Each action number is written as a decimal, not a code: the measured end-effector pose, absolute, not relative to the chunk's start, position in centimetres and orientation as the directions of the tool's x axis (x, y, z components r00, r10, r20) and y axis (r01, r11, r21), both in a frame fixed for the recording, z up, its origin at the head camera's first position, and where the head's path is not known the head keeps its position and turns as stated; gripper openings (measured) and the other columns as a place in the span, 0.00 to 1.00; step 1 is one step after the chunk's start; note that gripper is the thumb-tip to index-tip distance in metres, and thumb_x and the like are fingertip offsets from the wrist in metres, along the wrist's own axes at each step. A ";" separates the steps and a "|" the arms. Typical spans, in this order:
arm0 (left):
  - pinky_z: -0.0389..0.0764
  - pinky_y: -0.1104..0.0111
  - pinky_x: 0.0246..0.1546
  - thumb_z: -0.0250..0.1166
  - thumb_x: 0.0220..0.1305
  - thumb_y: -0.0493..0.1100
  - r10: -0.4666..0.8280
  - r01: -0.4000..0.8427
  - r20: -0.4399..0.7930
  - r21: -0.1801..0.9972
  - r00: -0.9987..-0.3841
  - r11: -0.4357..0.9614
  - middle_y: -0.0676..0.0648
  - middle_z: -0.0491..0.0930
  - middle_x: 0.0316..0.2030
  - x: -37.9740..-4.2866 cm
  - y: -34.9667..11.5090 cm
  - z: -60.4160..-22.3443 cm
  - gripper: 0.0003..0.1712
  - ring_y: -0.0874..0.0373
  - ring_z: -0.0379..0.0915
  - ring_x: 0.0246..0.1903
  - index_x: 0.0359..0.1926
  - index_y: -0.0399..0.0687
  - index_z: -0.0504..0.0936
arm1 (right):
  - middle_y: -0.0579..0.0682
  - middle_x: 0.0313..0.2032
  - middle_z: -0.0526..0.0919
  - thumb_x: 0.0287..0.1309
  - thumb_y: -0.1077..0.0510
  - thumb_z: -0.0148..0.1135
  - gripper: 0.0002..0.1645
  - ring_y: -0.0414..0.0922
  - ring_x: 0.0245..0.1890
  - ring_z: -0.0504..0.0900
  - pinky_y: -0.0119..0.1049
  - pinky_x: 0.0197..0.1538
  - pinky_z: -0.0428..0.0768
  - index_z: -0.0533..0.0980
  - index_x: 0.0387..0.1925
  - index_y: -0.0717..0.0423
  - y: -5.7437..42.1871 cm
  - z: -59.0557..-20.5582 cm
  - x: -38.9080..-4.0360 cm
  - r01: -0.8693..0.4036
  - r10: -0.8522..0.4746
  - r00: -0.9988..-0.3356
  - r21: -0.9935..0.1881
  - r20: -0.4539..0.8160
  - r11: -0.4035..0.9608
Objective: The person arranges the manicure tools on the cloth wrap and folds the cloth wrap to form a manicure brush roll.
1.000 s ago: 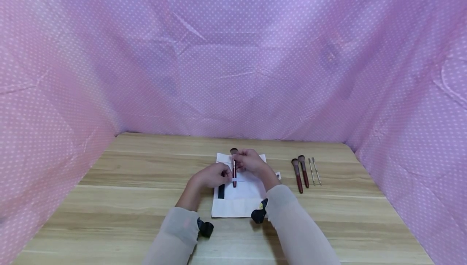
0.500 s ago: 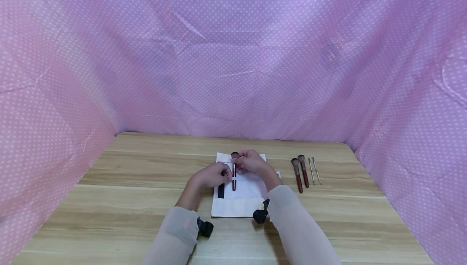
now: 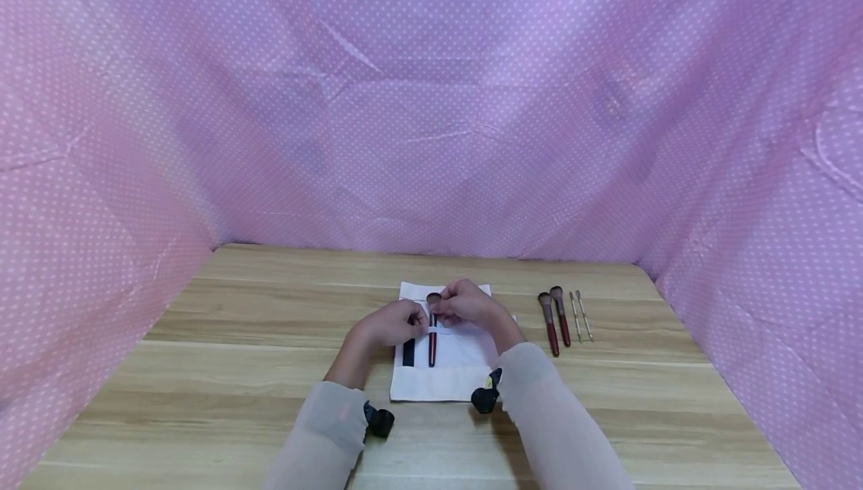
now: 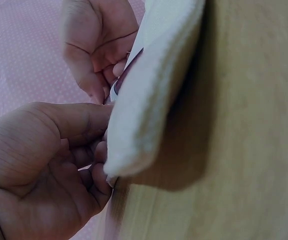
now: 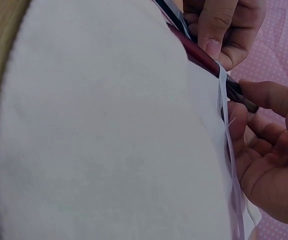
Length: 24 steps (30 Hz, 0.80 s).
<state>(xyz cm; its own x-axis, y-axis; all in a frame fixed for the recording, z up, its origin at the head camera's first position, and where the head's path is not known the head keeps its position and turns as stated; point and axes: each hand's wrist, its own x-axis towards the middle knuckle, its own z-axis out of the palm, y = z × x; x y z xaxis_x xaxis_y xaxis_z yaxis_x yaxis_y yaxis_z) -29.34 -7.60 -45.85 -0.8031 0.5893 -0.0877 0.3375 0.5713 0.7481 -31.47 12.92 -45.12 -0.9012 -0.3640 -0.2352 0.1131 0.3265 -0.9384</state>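
Note:
A white cloth brush roll (image 3: 441, 384) lies on the wooden table, an elastic band (image 5: 223, 85) running across it. A makeup brush (image 3: 432, 352) with a dark red handle sits through the band, bristles pointing away from me. My right hand (image 3: 470, 304) pinches this brush just below its bristles. At the band, left of the brush, my left hand (image 3: 391, 324) pinches the elastic between thumb and fingers. Beside that hand a dark flat strip (image 3: 408, 354) lies on the roll; its kind cannot be told. In the left wrist view the roll's edge (image 4: 149, 100) hides most of the brush.
To the right of the roll lie two more makeup brushes (image 3: 550, 325) with red handles. Two thin metal tools (image 3: 580, 316) lie beyond them. Pink dotted cloth (image 3: 431, 138) walls the table (image 3: 236, 370) at the back and sides.
The brush has slid toward me through the elastic band, its handle end now nearer the roll's front fold. My right hand moved slightly toward me with it; the left stayed in place.

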 end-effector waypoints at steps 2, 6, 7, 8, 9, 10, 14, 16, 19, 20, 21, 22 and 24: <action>0.73 0.66 0.35 0.60 0.67 0.31 0.587 0.337 -0.088 0.747 -0.805 0.574 0.52 0.78 0.30 -29.3 -7.6 -45.8 0.07 0.59 0.72 0.31 0.34 0.45 0.82 | 0.50 0.23 0.81 0.64 0.68 0.65 0.09 0.40 0.24 0.77 0.30 0.29 0.75 0.76 0.27 0.61 13.1 -45.0 -31.3 0.094 -0.372 -0.898 -0.930 -0.233 0.355; 0.73 0.66 0.36 0.60 0.67 0.31 0.586 0.336 -0.092 0.743 -0.805 0.579 0.52 0.78 0.30 -29.3 -7.6 -45.7 0.07 0.59 0.72 0.31 0.34 0.45 0.82 | 0.50 0.22 0.80 0.63 0.66 0.67 0.09 0.40 0.23 0.75 0.30 0.29 0.74 0.78 0.27 0.62 13.2 -44.8 -31.3 0.087 -0.387 -0.887 -0.913 -0.253 0.398; 0.74 0.66 0.36 0.60 0.68 0.31 0.584 0.332 -0.096 0.744 -0.806 0.580 0.52 0.78 0.30 -29.3 -7.6 -45.7 0.07 0.59 0.72 0.31 0.34 0.45 0.82 | 0.49 0.22 0.80 0.63 0.66 0.67 0.09 0.40 0.23 0.75 0.29 0.29 0.74 0.79 0.27 0.61 13.2 -44.8 -31.3 0.085 -0.393 -0.882 -0.909 -0.259 0.407; 0.74 0.66 0.36 0.60 0.68 0.32 0.582 0.328 -0.099 0.744 -0.807 0.582 0.52 0.78 0.30 -29.3 -7.5 -45.7 0.07 0.59 0.72 0.31 0.34 0.45 0.82 | 0.49 0.22 0.80 0.63 0.66 0.67 0.09 0.40 0.23 0.75 0.29 0.29 0.74 0.79 0.27 0.61 13.2 -44.8 -31.3 0.086 -0.398 -0.878 -0.906 -0.265 0.414; 0.74 0.66 0.36 0.60 0.68 0.32 0.582 0.327 -0.101 0.744 -0.807 0.582 0.52 0.78 0.30 -29.3 -7.5 -45.6 0.07 0.59 0.72 0.31 0.34 0.45 0.82 | 0.50 0.22 0.80 0.63 0.66 0.67 0.08 0.40 0.23 0.75 0.29 0.29 0.75 0.79 0.27 0.61 13.3 -44.8 -31.4 0.090 -0.403 -0.873 -0.904 -0.273 0.417; 0.74 0.66 0.36 0.60 0.68 0.32 0.582 0.323 -0.105 0.746 -0.807 0.582 0.52 0.78 0.30 -29.2 -7.5 -45.6 0.07 0.58 0.72 0.31 0.34 0.45 0.82 | 0.50 0.22 0.80 0.63 0.66 0.67 0.08 0.40 0.23 0.75 0.29 0.28 0.75 0.79 0.27 0.61 13.3 -44.8 -31.4 0.094 -0.406 -0.870 -0.902 -0.280 0.421; 0.74 0.66 0.36 0.60 0.69 0.32 0.581 0.315 -0.109 0.752 -0.807 0.579 0.51 0.79 0.31 -29.2 -7.6 -45.4 0.07 0.58 0.73 0.32 0.35 0.45 0.82 | 0.50 0.23 0.79 0.65 0.65 0.66 0.09 0.40 0.23 0.75 0.29 0.28 0.75 0.79 0.28 0.61 13.2 -44.6 -31.4 0.096 -0.411 -0.864 -0.895 -0.292 0.435; 0.74 0.66 0.35 0.60 0.69 0.33 0.577 0.310 -0.113 0.752 -0.809 0.581 0.51 0.79 0.31 -29.1 -7.6 -45.3 0.07 0.58 0.72 0.31 0.35 0.46 0.82 | 0.50 0.23 0.79 0.67 0.64 0.64 0.10 0.41 0.23 0.76 0.29 0.29 0.75 0.79 0.28 0.61 13.2 -44.6 -31.4 0.095 -0.413 -0.862 -0.896 -0.292 0.435; 0.74 0.65 0.35 0.60 0.69 0.34 0.571 0.303 -0.121 0.749 -0.812 0.589 0.51 0.78 0.31 -29.1 -7.6 -45.3 0.07 0.58 0.73 0.31 0.34 0.46 0.82 | 0.50 0.23 0.79 0.69 0.63 0.62 0.12 0.41 0.23 0.75 0.29 0.29 0.75 0.79 0.28 0.63 13.1 -44.6 -31.3 0.079 -0.421 -0.863 -0.897 -0.280 0.434; 0.74 0.65 0.35 0.61 0.69 0.33 0.573 0.307 -0.119 0.747 -0.810 0.589 0.51 0.78 0.31 -29.1 -7.7 -45.3 0.07 0.58 0.72 0.31 0.34 0.46 0.82 | 0.50 0.23 0.79 0.70 0.63 0.61 0.13 0.41 0.23 0.75 0.29 0.29 0.75 0.79 0.28 0.63 13.1 -44.6 -31.4 0.074 -0.423 -0.863 -0.898 -0.276 0.434; 0.74 0.65 0.35 0.60 0.69 0.34 0.574 0.307 -0.121 0.746 -0.810 0.591 0.51 0.78 0.31 -29.2 -7.7 -45.3 0.07 0.58 0.73 0.31 0.34 0.46 0.82 | 0.50 0.22 0.79 0.70 0.63 0.61 0.13 0.40 0.23 0.75 0.29 0.28 0.75 0.79 0.27 0.63 13.2 -44.6 -31.4 0.070 -0.423 -0.863 -0.895 -0.275 0.439; 0.74 0.65 0.35 0.60 0.69 0.34 0.577 0.309 -0.121 0.746 -0.808 0.590 0.51 0.79 0.31 -29.2 -7.7 -45.4 0.07 0.58 0.73 0.31 0.34 0.46 0.82 | 0.49 0.22 0.79 0.69 0.63 0.62 0.13 0.40 0.22 0.75 0.29 0.28 0.75 0.80 0.27 0.63 13.2 -44.7 -31.4 0.060 -0.422 -0.866 -0.893 -0.269 0.447; 0.74 0.65 0.35 0.60 0.69 0.34 0.583 0.317 -0.118 0.744 -0.804 0.588 0.51 0.79 0.31 -29.2 -7.6 -45.4 0.07 0.58 0.73 0.31 0.35 0.46 0.82 | 0.49 0.21 0.79 0.68 0.63 0.63 0.12 0.40 0.21 0.74 0.29 0.27 0.73 0.80 0.26 0.62 13.3 -44.8 -31.4 0.049 -0.417 -0.870 -0.887 -0.264 0.459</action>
<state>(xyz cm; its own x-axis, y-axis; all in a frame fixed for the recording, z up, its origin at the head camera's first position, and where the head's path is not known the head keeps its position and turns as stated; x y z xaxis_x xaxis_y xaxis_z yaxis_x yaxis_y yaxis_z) -29.22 -7.65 -45.39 -0.8040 0.5829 -0.1175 0.3172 0.5876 0.7444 -31.45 13.27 -44.78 -0.8696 -0.4174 -0.2637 0.0490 0.4585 -0.8873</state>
